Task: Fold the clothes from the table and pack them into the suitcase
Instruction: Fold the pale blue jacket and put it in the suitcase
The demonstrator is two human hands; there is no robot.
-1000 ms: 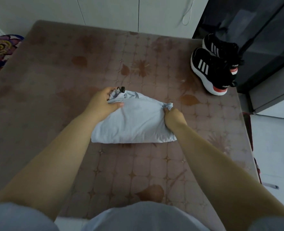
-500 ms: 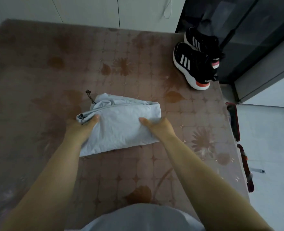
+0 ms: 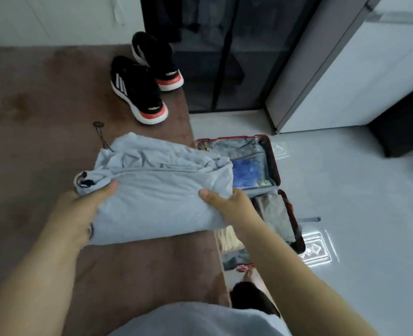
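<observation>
A folded light grey garment [image 3: 159,190] with dark drawstrings hangs lifted above the right part of the brown table [image 3: 30,117]. My left hand [image 3: 79,212] grips its left end, thumb on top. Gripping the right end is my right hand [image 3: 229,204], which sits over the table's right edge. An open red suitcase [image 3: 275,166] lies on the floor to the right of the table. Inside it are grey clothes and a blue item under a clear pocket. The garment's right end hides part of the suitcase.
A pair of black sneakers [image 3: 140,88] with white stripes and red soles stands at the table's far right corner. A dark glass-door cabinet [image 3: 224,57] rises behind. Pale grey floor [image 3: 346,190] spreads to the right. My bare foot shows beside the table's edge.
Both hands have lifted the folded garment off the table and carried it right toward the table's edge. My view has swung right, bringing the open suitcase into sight.
</observation>
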